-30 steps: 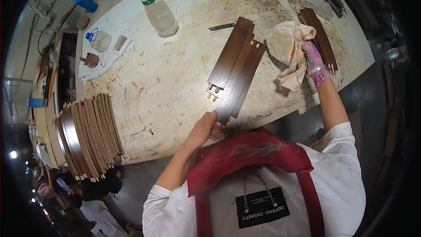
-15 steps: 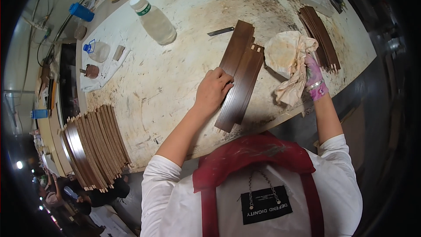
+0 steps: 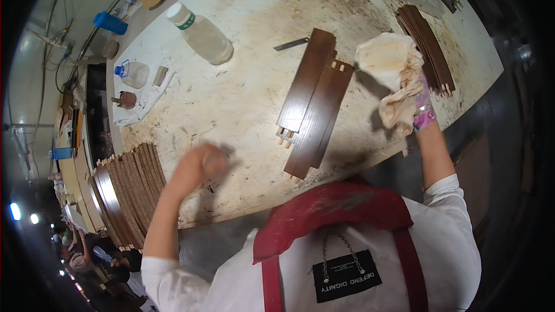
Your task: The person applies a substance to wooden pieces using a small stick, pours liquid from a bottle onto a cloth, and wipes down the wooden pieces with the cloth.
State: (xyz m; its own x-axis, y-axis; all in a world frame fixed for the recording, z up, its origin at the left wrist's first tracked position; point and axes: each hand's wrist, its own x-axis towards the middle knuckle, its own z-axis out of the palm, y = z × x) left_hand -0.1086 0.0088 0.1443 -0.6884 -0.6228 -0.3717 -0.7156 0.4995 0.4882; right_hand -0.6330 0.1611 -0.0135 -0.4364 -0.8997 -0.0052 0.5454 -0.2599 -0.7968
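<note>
The white-capped bottle (image 3: 207,39) contained pale liquid, the right hand (image 3: 425,97) gripped a rag (image 3: 388,58) beside the brown slats (image 3: 325,115) on the table (image 3: 248,89), and the left hand (image 3: 198,169) (blurred; grip indeterminable) was apart from them.

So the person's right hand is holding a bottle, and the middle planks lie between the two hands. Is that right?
Not quite: the head view shows the right hand holding a cloth, not a bottle. The middle planks do lie between it and the left hand.
</note>
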